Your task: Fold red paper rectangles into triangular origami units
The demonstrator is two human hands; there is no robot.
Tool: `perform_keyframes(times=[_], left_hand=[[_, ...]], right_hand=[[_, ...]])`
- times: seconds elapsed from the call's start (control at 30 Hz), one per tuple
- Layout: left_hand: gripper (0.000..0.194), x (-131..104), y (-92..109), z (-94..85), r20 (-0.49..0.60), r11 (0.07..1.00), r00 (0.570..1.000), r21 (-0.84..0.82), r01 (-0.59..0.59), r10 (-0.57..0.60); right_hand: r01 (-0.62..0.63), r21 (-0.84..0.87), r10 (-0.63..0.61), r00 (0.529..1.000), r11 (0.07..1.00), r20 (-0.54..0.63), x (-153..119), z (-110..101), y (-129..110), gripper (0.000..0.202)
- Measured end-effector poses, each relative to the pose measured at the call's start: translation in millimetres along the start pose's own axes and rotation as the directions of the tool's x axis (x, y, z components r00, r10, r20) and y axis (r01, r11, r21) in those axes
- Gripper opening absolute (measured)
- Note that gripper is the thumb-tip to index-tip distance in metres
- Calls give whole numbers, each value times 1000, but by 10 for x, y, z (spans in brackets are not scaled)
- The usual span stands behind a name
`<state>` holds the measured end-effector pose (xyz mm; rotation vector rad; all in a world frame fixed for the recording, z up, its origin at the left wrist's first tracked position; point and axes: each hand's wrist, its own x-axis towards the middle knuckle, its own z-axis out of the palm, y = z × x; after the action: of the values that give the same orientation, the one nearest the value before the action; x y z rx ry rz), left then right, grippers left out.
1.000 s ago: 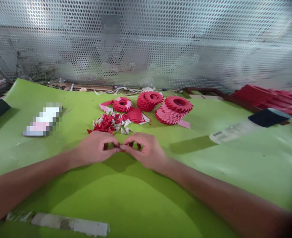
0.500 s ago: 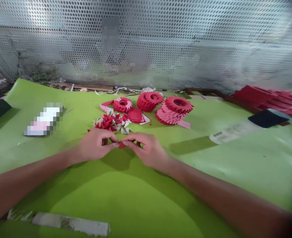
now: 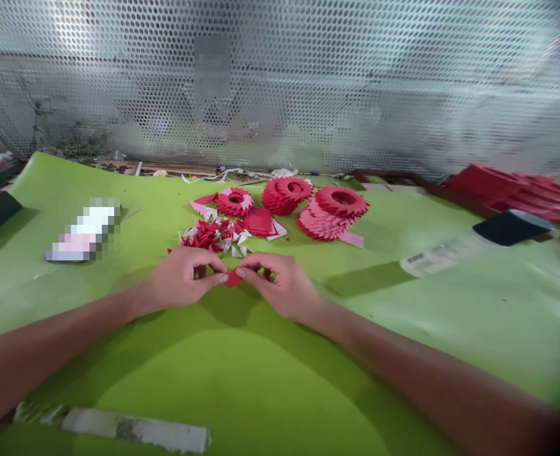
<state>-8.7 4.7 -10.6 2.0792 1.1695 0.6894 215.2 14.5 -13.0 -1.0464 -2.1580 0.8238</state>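
Between my two hands is a small piece of red paper [image 3: 233, 278], held above the green tabletop. My left hand [image 3: 185, 273] pinches its left edge between thumb and finger. On the other side, my right hand [image 3: 280, 282] pinches the right edge the same way. Just beyond my fingers lies a loose pile of small folded red and white paper pieces [image 3: 208, 234]. Behind the pile are a stack of red paper squares [image 3: 258, 221] and a small red and pink paper ring [image 3: 235, 201].
Taller ring stacks of folded paper, one red [image 3: 280, 196] and one pink and red [image 3: 325, 220], stand at the back. A phone [image 3: 87, 229] lies left. A clear bottle with a dark cap [image 3: 510, 228] rests right, near red paper sheets [image 3: 489, 183]. Perforated metal [image 3: 308, 82] rises behind.
More of the red paper shows between my fingertips, its face now turned towards me. Both hands keep nearly the same place.
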Motion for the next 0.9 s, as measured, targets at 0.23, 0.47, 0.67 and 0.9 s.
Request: perform_keyframes(times=[0.23, 0.47, 0.67, 0.9], left_hand=[[22, 13, 15, -32, -34, 999, 999, 25, 24, -23], [19, 10, -14, -22, -88, 1000, 996, 4, 26, -25], [19, 6, 7, -25, -77, 1000, 997, 19, 17, -16], [20, 23, -8, -64, -112, 999, 993, 16, 29, -27]], right_hand=[[35, -7, -35, 999, 999, 9, -4, -2, 0, 19], [26, -4, -26, 1000, 1000, -4, 7, 3, 0, 19], [17, -29, -18, 999, 999, -34, 1, 14, 11, 19], [-17, -16, 17, 1000, 1000, -13, 8, 13, 46, 24]])
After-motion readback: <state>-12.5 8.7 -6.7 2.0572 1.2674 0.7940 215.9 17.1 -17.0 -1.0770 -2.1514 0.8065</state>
